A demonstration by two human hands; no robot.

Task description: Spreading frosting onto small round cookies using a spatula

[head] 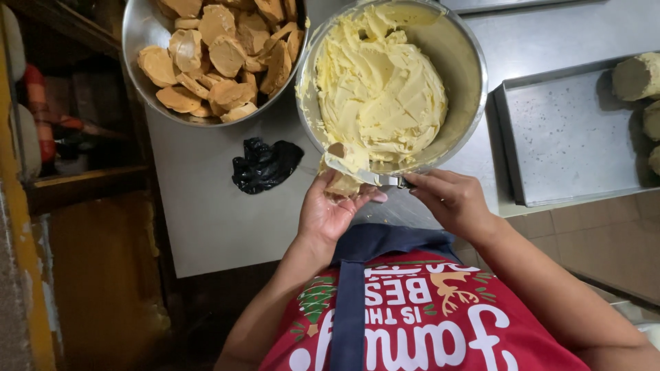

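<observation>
My left hand (331, 211) cups a round slice of bread (342, 183) just below the rim of a steel bowl (462, 63) full of pale yellow butter (377, 89). My right hand (450, 199) grips the handle of a knife (363, 172). Its blade lies across the bread slice with a lump of butter on it. Both hands are over the near edge of the steel counter (206, 206).
A second steel bowl (141, 27) at the back left holds several toasted bread slices (220, 55). A crumpled black plastic bag (265, 163) lies on the counter. A metal tray (570, 137) at the right carries buttered pieces (636, 77) along its edge.
</observation>
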